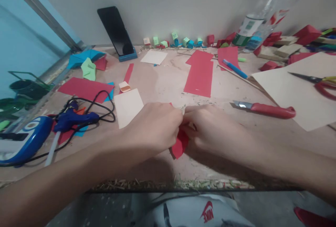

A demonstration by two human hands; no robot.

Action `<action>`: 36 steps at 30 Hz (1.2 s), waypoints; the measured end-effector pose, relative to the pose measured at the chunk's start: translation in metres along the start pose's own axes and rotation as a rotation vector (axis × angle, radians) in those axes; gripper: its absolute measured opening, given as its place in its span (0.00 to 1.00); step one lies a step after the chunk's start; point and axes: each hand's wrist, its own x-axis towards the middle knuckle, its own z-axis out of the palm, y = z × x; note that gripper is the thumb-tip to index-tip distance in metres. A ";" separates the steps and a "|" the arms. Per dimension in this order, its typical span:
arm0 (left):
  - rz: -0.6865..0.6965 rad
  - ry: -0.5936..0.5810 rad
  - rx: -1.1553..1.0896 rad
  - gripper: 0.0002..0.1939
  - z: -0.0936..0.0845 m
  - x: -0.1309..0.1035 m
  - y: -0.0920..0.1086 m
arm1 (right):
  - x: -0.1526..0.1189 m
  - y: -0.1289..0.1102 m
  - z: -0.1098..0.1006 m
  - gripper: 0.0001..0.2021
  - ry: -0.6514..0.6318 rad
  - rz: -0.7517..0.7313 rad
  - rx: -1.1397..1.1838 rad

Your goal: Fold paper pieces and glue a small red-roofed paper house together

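Close together at the middle of the worktable, both hands work on one small piece of red paper (180, 145). My left hand (160, 123) is closed on its left side, knuckles up. From the right, my right hand (203, 123) pinches the same piece with fingers curled against the left ones. The lower end of the paper sticks out below the hands and looks bent or folded; the hands hide most of the rest. Beyond them lies a flat red paper strip (199, 78). A cutter knife with a red handle (273, 110) rests right of my right hand.
On the left are a blue glue gun (76, 116) with a looping black cord and a cream paper sheet (128, 106). A phone (117, 33) leans at the back. Small paper figures (174, 40) line the wall. Scissors (319, 80) and plastic bottles (252, 27) are at right.
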 end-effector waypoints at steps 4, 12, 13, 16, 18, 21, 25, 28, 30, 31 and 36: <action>-0.004 0.047 0.018 0.10 0.005 0.000 0.000 | 0.002 -0.004 -0.002 0.07 0.012 0.035 -0.080; 0.002 0.067 -0.001 0.11 0.012 -0.002 0.000 | 0.005 -0.002 0.002 0.09 0.056 0.052 -0.119; -0.001 0.063 -0.014 0.11 0.013 -0.002 -0.001 | 0.005 -0.001 0.003 0.09 0.053 0.038 -0.111; 0.004 0.060 -0.016 0.11 0.016 -0.002 -0.003 | 0.005 0.001 0.005 0.07 0.040 -0.016 -0.115; 0.044 0.075 0.010 0.11 0.018 -0.001 -0.003 | 0.006 0.002 0.004 0.06 0.028 -0.029 -0.140; 0.104 0.110 0.032 0.11 0.018 -0.003 -0.001 | 0.006 0.000 -0.001 0.06 0.007 -0.011 -0.164; 0.056 0.135 -0.162 0.11 0.004 -0.009 -0.007 | 0.005 0.000 -0.009 0.07 0.088 0.050 -0.065; 0.016 0.226 -0.510 0.12 -0.006 -0.014 -0.023 | 0.006 0.008 -0.013 0.06 0.109 0.115 0.223; -0.027 0.309 -0.681 0.12 -0.005 -0.014 -0.033 | 0.008 0.014 -0.012 0.06 0.102 0.187 0.457; -0.041 0.316 -0.744 0.13 -0.002 -0.013 -0.035 | 0.008 0.017 -0.010 0.07 0.093 0.223 0.568; -0.024 0.242 -1.009 0.26 0.027 -0.004 -0.027 | 0.009 0.027 0.006 0.08 0.143 0.286 0.867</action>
